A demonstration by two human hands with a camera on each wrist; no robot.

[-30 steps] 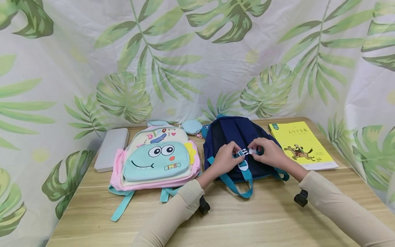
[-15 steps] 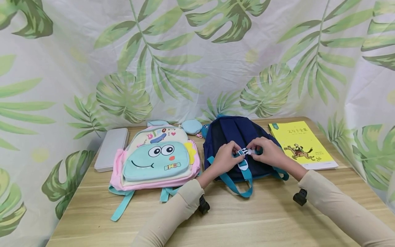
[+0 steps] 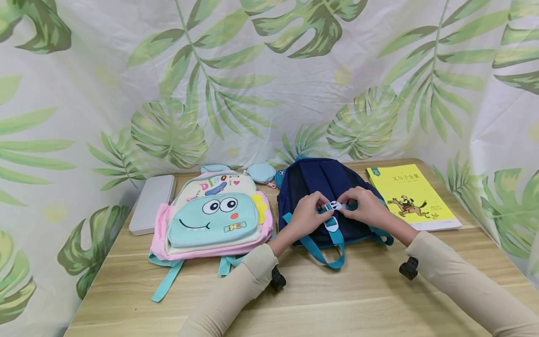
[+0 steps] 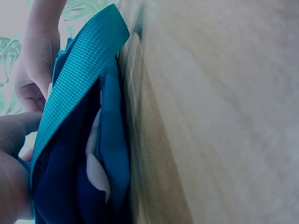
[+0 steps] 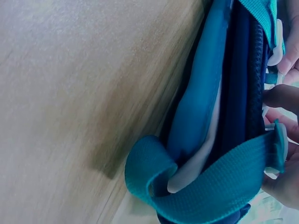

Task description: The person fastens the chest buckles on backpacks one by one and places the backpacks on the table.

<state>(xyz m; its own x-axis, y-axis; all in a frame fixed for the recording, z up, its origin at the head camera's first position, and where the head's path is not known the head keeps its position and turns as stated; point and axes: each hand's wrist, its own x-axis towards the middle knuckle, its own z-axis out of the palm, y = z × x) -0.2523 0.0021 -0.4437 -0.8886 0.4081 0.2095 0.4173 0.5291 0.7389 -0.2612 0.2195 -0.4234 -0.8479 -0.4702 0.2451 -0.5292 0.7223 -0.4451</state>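
A navy backpack [image 3: 301, 187] lies with its strap side up, right of the table's middle. Over it, a white side-release buckle [image 3: 335, 206] joins two teal strap ends, its two halves meeting end to end. My left hand [image 3: 306, 216] pinches the left half between thumb and fingers. From the other side my right hand [image 3: 365, 207] pinches the right half. Just below the buckle sits a white strap adjuster [image 3: 331, 225], with a teal strap [image 3: 334, 263] looping toward the front. In the left wrist view, the teal webbing [image 4: 84, 74] partly hides both hands.
Left of the navy bag lies a pink and mint dinosaur backpack [image 3: 210, 220], its straps trailing on the wooden table [image 3: 328, 304]. A pale flat case [image 3: 152, 201] is at the far left, a yellow book [image 3: 412, 194] at the right. A light-blue round pouch [image 3: 262, 172] sits behind.
The two buckle halves, apart with the prongs showing a second ago, have come together between my fingers. The right half moved left toward the left one; the bags stayed put.
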